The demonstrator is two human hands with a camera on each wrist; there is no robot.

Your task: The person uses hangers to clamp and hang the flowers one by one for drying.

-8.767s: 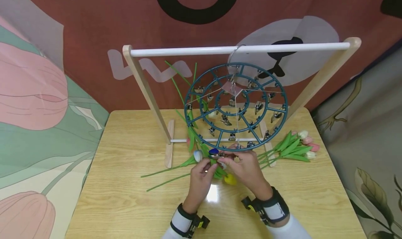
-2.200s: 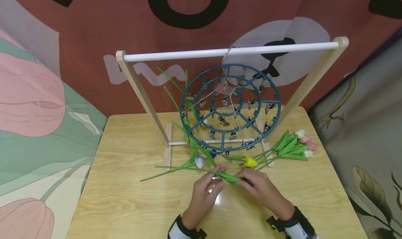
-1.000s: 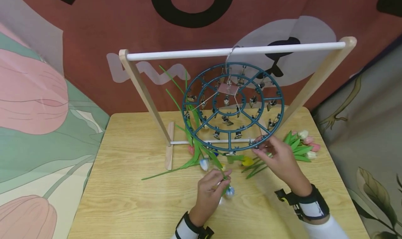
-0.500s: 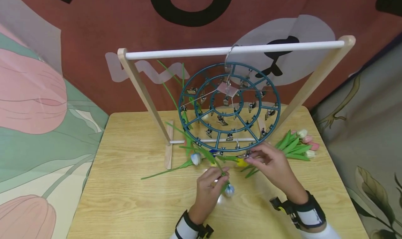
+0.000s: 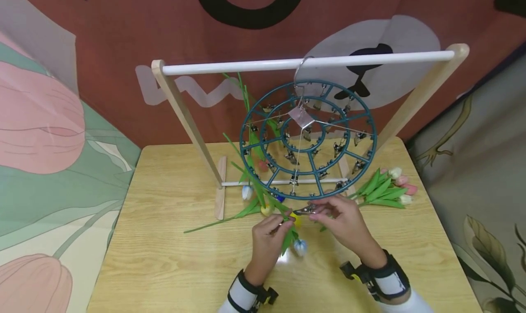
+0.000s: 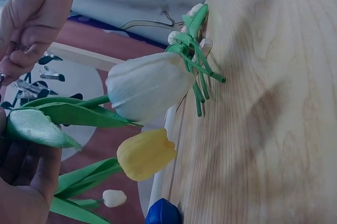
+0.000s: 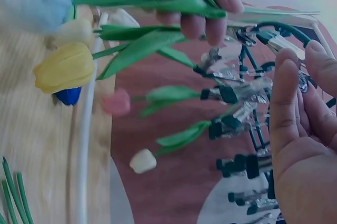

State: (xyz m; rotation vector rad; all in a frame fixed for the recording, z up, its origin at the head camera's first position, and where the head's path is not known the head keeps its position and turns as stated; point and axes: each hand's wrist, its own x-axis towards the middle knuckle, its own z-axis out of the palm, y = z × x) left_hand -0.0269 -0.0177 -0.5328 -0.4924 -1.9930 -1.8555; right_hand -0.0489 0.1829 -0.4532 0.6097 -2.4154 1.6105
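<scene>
My left hand (image 5: pixel 267 240) pinches a light blue and white tulip (image 5: pixel 300 247) by its stem, just above the leaves. The bloom points down and toward me. My right hand (image 5: pixel 343 221) holds a metal clip (image 5: pixel 305 210) on the near rim of a round teal clip hanger (image 5: pixel 304 197), its tip close to the tulip stem. In the right wrist view, yellow (image 7: pixel 64 69), pink (image 7: pixel 116 102) and small white (image 7: pixel 143 161) tulips hang bloom-down from the hanger's clips. A dark blue tulip (image 6: pixel 164 212) shows low in the left wrist view.
The hanger hooks over a white bar (image 5: pixel 230 66) on a wooden stand (image 5: pixel 185 116). Pink and white tulips (image 5: pixel 404 187) lie in a bunch on the table (image 5: pixel 164 267) at right. Several metal clips surround the rings. A lower white rod (image 5: pixel 234 183) joins the stand's feet.
The light blue tulip was picked up from among the flowers and turned bloom-down in my left hand. My right hand left it, grasped a rim clip and drew it left; the hanger turned.
</scene>
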